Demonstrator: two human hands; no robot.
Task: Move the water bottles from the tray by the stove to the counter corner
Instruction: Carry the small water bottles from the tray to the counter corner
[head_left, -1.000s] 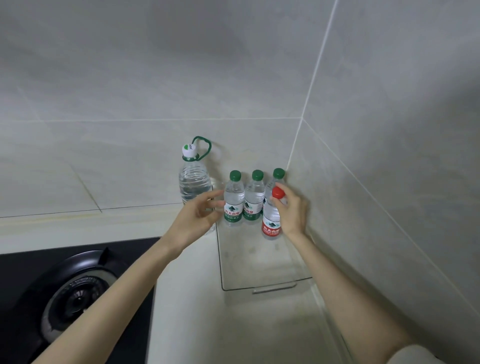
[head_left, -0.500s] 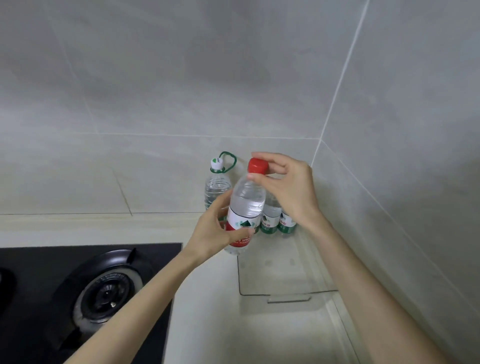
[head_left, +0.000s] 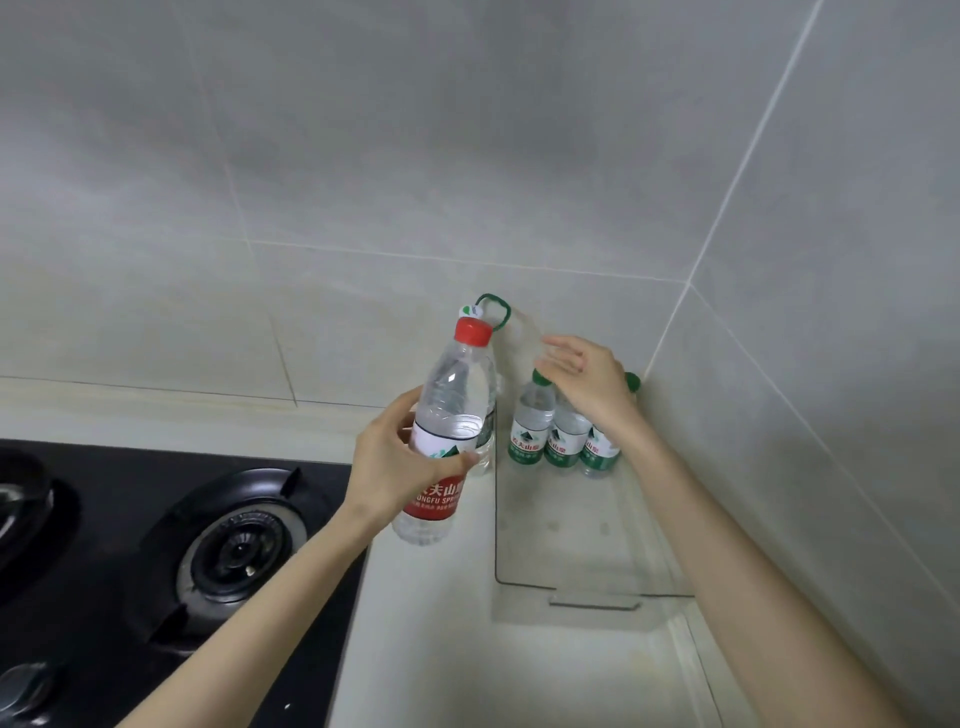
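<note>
Left hand (head_left: 395, 467): the fingers (head_left: 457, 460) are curled round the label band of the red-capped bottle (head_left: 452, 410), thumb on the near side. The bottle is upright, tilted slightly, and held clear of the desk (head_left: 441, 623), between the stove (head_left: 234, 551) and the clear tray (head_left: 496, 519).

Right hand (head_left: 587, 384): the fingers (head_left: 561, 345) are spread and hold nothing. The hand hovers over the three green-capped bottles (head_left: 561, 441), which stand touching in a row at the far end of the tray, near the wall corner. Contact with a cap cannot be confirmed.

Step in hand, as judged: carry the red-capped bottle to its place on the desk and set it down.

Procedure:
1. Hold the grip at the label band. The bottle looks nearly full, so a loose hold may let it slip.
2. Bring the bottle vertical before lowering it.
3. Avoid the large loop-handled bottle (head_left: 471, 310) standing just behind it, beside the tray.
4. Set the base flat on the desk, away from the stove, before letting go.
5. Take each green-capped bottle by its body, not its cap, so the neighbouring bottles are not knocked over.
</note>
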